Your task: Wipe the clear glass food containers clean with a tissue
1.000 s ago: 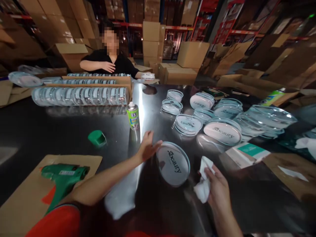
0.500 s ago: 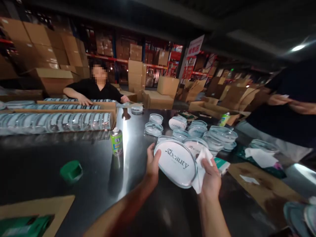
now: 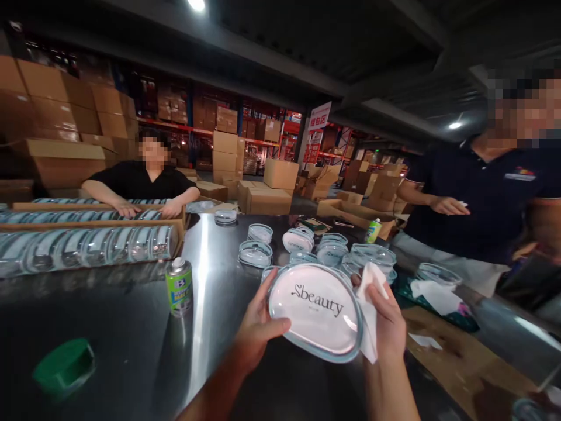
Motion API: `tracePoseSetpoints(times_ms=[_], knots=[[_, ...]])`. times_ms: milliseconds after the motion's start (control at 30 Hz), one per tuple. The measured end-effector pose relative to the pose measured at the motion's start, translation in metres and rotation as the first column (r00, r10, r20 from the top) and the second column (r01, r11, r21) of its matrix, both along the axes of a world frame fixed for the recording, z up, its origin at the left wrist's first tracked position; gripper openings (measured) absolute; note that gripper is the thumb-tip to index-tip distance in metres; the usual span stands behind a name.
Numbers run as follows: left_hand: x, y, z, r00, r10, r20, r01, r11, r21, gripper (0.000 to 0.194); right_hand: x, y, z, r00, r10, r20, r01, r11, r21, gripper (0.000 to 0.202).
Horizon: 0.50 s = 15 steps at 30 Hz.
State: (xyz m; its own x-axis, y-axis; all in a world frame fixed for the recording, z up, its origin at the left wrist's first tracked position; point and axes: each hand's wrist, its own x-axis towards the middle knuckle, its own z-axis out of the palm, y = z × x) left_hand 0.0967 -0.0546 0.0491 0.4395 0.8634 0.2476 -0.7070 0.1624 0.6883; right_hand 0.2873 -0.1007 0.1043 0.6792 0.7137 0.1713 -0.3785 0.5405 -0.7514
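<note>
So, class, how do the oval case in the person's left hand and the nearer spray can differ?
Shape: the oval case is broad and rather flat, while the spray can is a narrow cylinder.
Colour: the oval case has a pale face in a clear, bluish rim; the spray can is mostly green.
Pose: the left hand holds the oval case tilted; the spray can stands upright on the table.
Shared: both bear printed lettering.

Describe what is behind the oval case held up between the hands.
Behind the oval case, similar clear cases on the shiny table show past its top edge. It covers parts of the nearest ones; whatever is directly behind it cannot be seen.
</note>
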Motion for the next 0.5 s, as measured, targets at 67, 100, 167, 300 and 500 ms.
tracePoseSetpoints(times_ms=[67, 100, 167, 300, 500], knots=[[-0.010, 0.005, 0.003, 0.996, -0.078, -0.035, 0.078, 0.997, 0.009, 0.096, -0.003, 0.004, 0.002, 1.000, 0.019, -0.006, -0.019, 1.000, -0.007, 0.056], [-0.014, 0.006, 0.005, 0.993, -0.103, -0.060, 0.103, 0.995, -0.001, 0.097, -0.005, 0.007, 0.003, 1.000, 0.026, -0.008, -0.026, 1.000, -0.012, 0.056], [-0.022, 0.008, 0.010, 0.984, -0.134, -0.118, 0.132, 0.991, -0.023, 0.100, -0.010, 0.013, 0.004, 0.999, 0.041, -0.011, -0.041, 0.999, -0.019, 0.056], [-0.030, 0.009, 0.016, 0.972, -0.172, -0.159, 0.170, 0.985, -0.028, 0.104, -0.021, 0.020, 0.008, 0.998, 0.057, -0.005, -0.057, 0.998, -0.001, 0.058], [-0.029, 0.010, 0.016, 0.981, -0.107, -0.162, 0.095, 0.993, -0.076, 0.098, -0.022, 0.026, 0.011, 0.959, -0.053, 0.279, 0.046, 0.998, 0.035, 0.043]])
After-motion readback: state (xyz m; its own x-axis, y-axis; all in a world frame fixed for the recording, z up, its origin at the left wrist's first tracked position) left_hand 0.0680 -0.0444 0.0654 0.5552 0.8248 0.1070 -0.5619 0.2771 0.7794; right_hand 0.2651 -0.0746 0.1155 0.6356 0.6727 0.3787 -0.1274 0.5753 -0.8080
